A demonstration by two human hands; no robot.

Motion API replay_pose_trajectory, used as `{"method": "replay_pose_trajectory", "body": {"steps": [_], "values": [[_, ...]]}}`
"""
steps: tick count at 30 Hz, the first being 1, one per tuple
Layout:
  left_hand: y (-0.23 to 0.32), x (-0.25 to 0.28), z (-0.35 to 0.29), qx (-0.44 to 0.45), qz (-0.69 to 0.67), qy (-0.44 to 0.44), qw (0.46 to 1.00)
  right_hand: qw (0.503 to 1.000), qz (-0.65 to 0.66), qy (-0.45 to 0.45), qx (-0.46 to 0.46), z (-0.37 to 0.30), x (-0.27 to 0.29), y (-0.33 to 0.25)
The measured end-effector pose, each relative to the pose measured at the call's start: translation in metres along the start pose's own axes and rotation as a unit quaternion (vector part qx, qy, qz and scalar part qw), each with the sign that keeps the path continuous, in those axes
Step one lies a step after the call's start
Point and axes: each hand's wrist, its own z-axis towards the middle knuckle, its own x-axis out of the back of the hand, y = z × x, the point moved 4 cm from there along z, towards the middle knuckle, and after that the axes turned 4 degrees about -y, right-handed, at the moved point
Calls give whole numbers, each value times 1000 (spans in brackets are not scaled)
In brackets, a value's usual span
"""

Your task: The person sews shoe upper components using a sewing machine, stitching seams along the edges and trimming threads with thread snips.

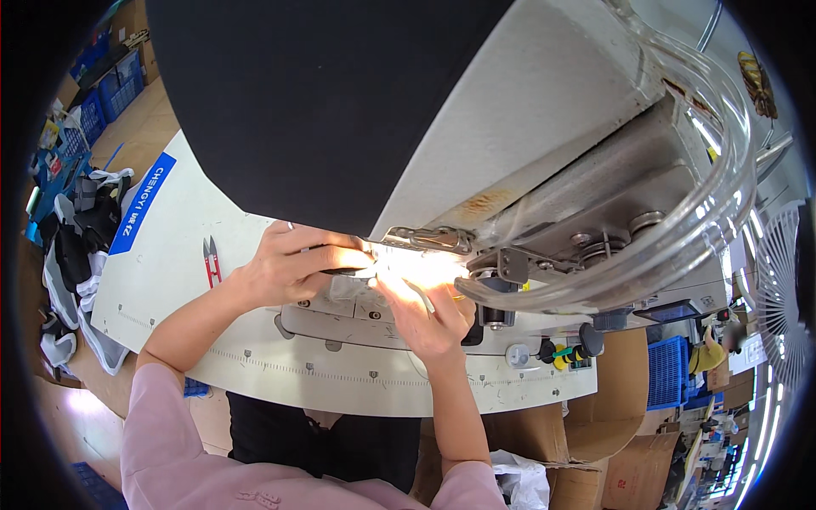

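Both my hands meet in the bright lamp glare under a white sewing machine (544,110). My left hand (293,263) is closed, its thumb and fingers pinching a small dark piece (344,272) near the machine's needle area. My right hand (432,319) reaches in from the other side with its fingers bent together close to the left fingertips. Whatever it grips is washed out by the light. Left of my left hand, red-handled thread snips (212,262) lie on the white table (297,374).
A large black panel (314,93) covers the machine's upper left. Clear tubing (731,170) loops down on the right. Bobbins and small parts (571,350) sit at the table's right end. Shoe pieces (68,263) pile up at the left. Cardboard boxes (608,399) stand beneath the right edge.
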Motion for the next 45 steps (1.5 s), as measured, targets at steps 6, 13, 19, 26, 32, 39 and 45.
{"method": "replay_pose_trajectory", "body": {"steps": [6,13,19,26,32,39,45], "values": [[-3,-1,16,23,-68,70,995,1000,10,0,-11,-2,-4,19],[0,2,18,16,-65,80,994,983,-8,28,-184,-22,18,23],[3,1,19,49,-55,62,995,897,-137,-214,-361,-80,11,44],[-17,12,0,76,189,70,977,960,2,-48,-275,-31,20,-5],[36,62,7,407,-211,178,871,962,194,-42,-185,30,-14,-87],[41,108,-14,303,-65,121,943,901,366,-74,-220,32,-23,-109],[54,109,-84,407,-202,175,873,919,250,54,-298,-10,1,-89]]}}
